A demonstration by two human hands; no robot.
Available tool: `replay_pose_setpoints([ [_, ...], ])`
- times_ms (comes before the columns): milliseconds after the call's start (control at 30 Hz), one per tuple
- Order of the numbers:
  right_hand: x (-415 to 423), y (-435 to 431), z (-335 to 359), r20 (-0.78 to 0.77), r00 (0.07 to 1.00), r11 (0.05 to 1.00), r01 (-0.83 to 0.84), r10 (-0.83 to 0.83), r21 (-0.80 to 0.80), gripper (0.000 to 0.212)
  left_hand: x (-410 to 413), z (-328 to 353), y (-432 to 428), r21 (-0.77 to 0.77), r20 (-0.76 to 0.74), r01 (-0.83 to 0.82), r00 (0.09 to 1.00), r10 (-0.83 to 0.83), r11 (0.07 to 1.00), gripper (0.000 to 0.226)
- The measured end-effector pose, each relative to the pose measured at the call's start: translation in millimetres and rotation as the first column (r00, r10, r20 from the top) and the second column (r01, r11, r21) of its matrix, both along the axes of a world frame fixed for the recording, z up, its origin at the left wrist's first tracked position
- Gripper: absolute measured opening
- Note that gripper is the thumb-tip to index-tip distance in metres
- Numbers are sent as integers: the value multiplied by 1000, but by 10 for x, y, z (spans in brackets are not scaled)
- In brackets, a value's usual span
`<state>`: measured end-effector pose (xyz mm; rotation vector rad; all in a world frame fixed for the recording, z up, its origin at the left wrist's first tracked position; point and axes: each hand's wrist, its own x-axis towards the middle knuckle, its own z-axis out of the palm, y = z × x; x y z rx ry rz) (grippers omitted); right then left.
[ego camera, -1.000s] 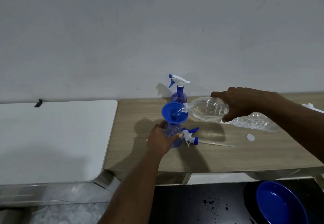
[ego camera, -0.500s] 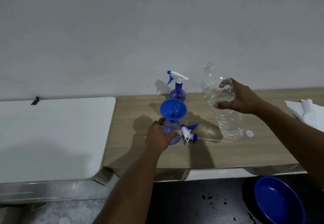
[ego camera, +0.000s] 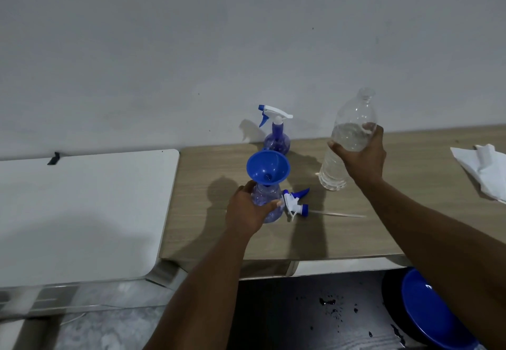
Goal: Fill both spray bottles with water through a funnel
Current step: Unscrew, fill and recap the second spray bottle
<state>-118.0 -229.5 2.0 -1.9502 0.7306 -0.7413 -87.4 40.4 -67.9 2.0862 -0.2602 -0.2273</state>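
Blue plastic funnel (ego camera: 267, 167) stands upright in the neck of a small purple-tinted spray bottle (ego camera: 263, 196) on a wooden table (ego camera: 383, 229). The left hand (ego camera: 247, 210) wraps the bottle's round belly just below the funnel, fingers and thumb curled round it, probably to keep the top-heavy pair from tipping.

To the right of the funnel, the right hand (ego camera: 362, 155) grips a clear water bottle (ego camera: 347, 136) round its middle. The bottle is upright, open mouth on top, so nothing spills, and it looks more than half full. I cannot tell whether its base touches the table.

Just below and right of the funnel lies a loose trigger head (ego camera: 294, 203), its dip tube pointing away to the right, evidently unscrewed so the funnel fits. Behind the funnel, by the wall, stands the second spray bottle (ego camera: 276, 141), its trigger head on. Far to the funnel's right lies a crumpled white cloth (ego camera: 484, 169), likely for drips.
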Motion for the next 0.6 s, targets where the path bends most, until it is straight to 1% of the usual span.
replay_pose_setpoints([
  [100,14,-17,-55,-27,999,999,-37,38,31,91,-17,35,-2,23,-3,-3,1000,3,1000,48],
  [200,-13,-32,-115,-79,995,994,-53,60,94,110,-20,27,2,32,-18,-7,1000,7,999,53],
  [267,-71,25,-144,-59,998,996,7,-1,91,117,-11,22,9,27,-19,0,1000,1,1000,56],
  [300,-128,96,-131,-19,998,996,66,-65,56,115,-14,11,15,40,-31,2,1000,-1,999,58],
  [333,-193,182,-113,52,991,992,123,-123,-6,107,-12,-9,11,43,-37,3,999,-1,999,60],
  [367,-257,299,-77,156,978,984,153,-138,-94,97,-25,21,0,50,-67,-1,998,4,999,63],
  [400,-305,436,-24,258,963,972,133,-80,-194,87,-2,-16,0,51,-82,-9,997,13,999,66],
  [433,-340,589,55,310,950,958,48,44,-284,81,3,14,-2,97,-98,-10,995,20,995,68],
  [467,-350,736,128,293,936,935,-88,196,-344,81,-2,59,2,83,-107,-9,994,18,996,63],
  [500,-344,881,206,211,916,897,-248,340,-366,85,-25,118,14,50,-128,18,992,-11,999,46],
  [533,-317,1006,273,94,886,844,-395,455,-364,90,-62,191,7,-3,-95,58,994,-58,998,22],
  [567,-271,1109,309,-20,847,788,-502,530,-358,95,-111,283,-4,-44,-60,84,994,-87,995,25],
  [600,-214,1187,320,-103,813,744,-569,574,-350,99,-148,347,-20,-159,-59,16,998,-26,987,33],
])
